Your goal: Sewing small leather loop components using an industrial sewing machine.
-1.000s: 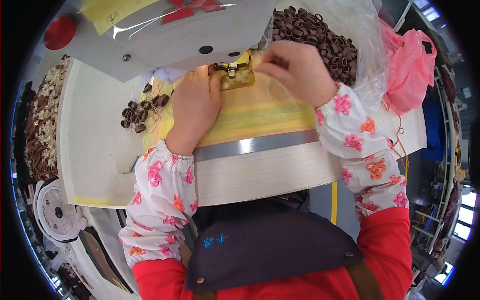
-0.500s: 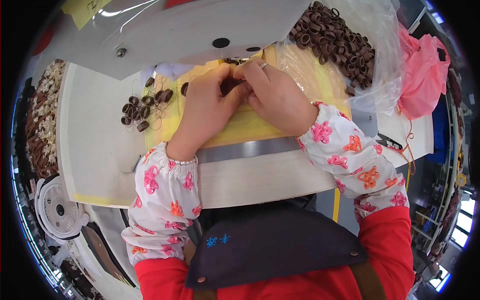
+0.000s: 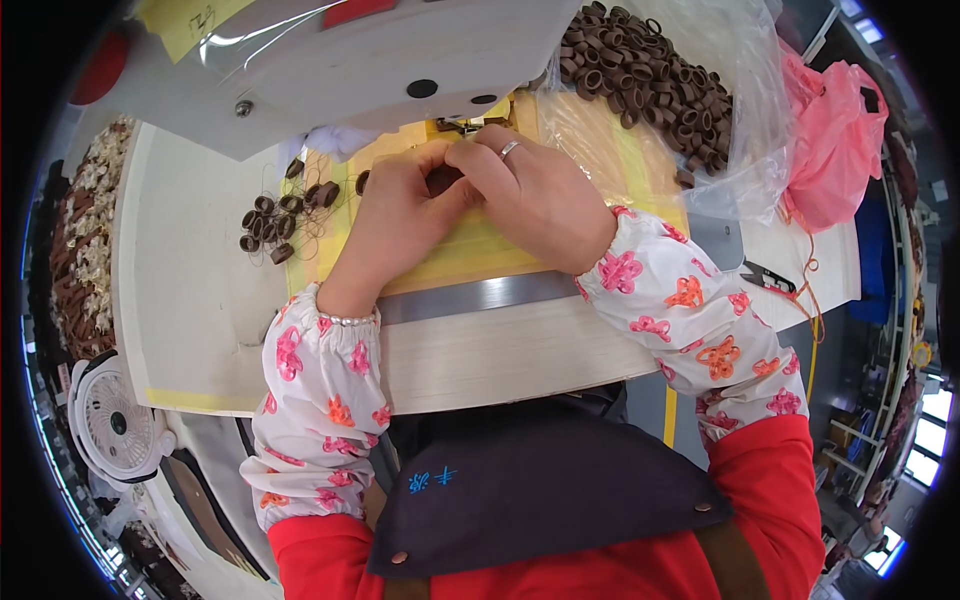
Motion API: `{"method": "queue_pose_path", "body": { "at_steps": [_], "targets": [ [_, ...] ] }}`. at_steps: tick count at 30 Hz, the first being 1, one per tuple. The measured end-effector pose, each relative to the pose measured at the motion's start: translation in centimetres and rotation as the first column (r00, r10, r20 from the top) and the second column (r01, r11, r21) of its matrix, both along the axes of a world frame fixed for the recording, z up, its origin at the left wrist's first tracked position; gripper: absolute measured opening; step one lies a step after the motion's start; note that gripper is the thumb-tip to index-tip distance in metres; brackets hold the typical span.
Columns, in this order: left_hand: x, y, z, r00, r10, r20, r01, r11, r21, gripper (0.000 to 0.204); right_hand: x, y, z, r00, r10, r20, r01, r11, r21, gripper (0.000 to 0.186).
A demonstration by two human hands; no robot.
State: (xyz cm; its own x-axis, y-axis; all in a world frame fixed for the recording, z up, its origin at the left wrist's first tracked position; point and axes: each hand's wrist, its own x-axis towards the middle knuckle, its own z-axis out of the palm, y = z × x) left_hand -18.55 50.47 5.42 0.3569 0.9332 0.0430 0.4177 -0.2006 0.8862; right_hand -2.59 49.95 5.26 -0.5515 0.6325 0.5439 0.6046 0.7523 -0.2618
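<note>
Both my hands meet just in front of the sewing machine's metal foot. Between their fingertips is a small brown loop, mostly hidden by the fingers. My left hand is closed on it with thumb and fingers. My right hand, with a ring on one finger, curls over it from the other side. Left of my left hand lie several brown loops tangled in loose dark threads. A big heap of similar loops rests on clear plastic beyond my right hand.
The machine's pale body overhangs the far side of the work. Yellow tape covers the bed behind a metal strip. To the right are a pink plastic bag and thread snips. A white fan stands left.
My hands have drawn back from the machine's foot toward me, uncovering more of it. The brown loop shows more between my fingers. The whole view has shifted slightly.
</note>
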Motion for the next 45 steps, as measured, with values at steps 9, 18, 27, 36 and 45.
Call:
{"method": "queue_pose_path", "body": {
  "at_steps": [9,18,27,36,45],
  "targets": [
    [-0.6,0.6,-0.7,0.997,-0.033,0.071,0.036,0.999,-0.04,0.024,0.8,0.1,-0.8,0.993,0.05,-0.109,-0.055,0.998,-0.044,0.022],
    [0.3,1.2,-0.9,0.988,0.145,0.057,-0.148,0.988,0.042,0.022,0.8,1.2,-0.6,0.862,-0.227,-0.452,-0.03,0.869,-0.494,0.013],
    [0.9,2.0,-1.2,0.96,0.273,-0.061,-0.258,0.949,0.179,0.024,0.6,2.5,-1.3,0.898,-0.252,-0.361,0.132,0.936,-0.326,0.007],
    [1.0,2.2,-1.2,0.952,0.305,-0.034,-0.303,0.952,0.046,0.024,0.6,2.9,-1.5,0.904,-0.25,-0.348,0.162,0.951,-0.263,0.006],
    [0.4,2.8,-0.5,0.942,0.265,-0.208,-0.277,0.961,-0.028,0.031,1.0,3.4,-1.3,0.936,-0.217,-0.278,0.146,0.956,-0.256,0.008]
  ]
}}
